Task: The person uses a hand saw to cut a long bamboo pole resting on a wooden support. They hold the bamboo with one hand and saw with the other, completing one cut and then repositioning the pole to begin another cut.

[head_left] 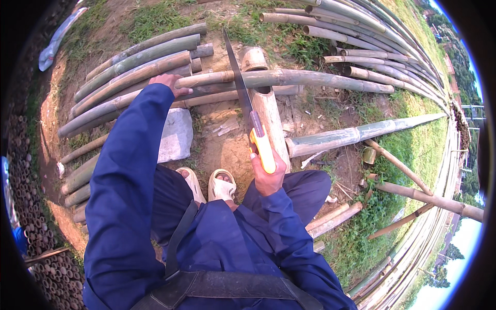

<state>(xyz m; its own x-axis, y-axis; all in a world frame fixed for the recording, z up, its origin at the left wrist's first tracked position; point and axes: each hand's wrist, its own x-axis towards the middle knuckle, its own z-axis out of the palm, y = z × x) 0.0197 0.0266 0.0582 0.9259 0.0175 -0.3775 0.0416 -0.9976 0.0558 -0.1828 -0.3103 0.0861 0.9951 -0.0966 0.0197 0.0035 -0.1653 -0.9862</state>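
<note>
My right hand (pixel 269 174) grips the yellow handle of a hand saw (pixel 243 93). The saw's long blade points away from me and lies across a bamboo pole (pixel 315 78), close to one of its joints. My left hand (pixel 170 85) is closed over that pole, to the left of the blade. The pole runs crosswise over a thick bamboo support (pixel 272 126) with an opening near its top. I cannot tell how deep the blade sits in the pole.
Cut bamboo lengths (pixel 144 51) lie in a row at left, and many long poles (pixel 361 31) at far right. A pale stone block (pixel 175 135) sits left of my sandalled feet. Another pole (pixel 361 135) stretches right, near a crossed bamboo frame (pixel 426 197). Stacked bamboo ends (pixel 51 253) fill the lower left.
</note>
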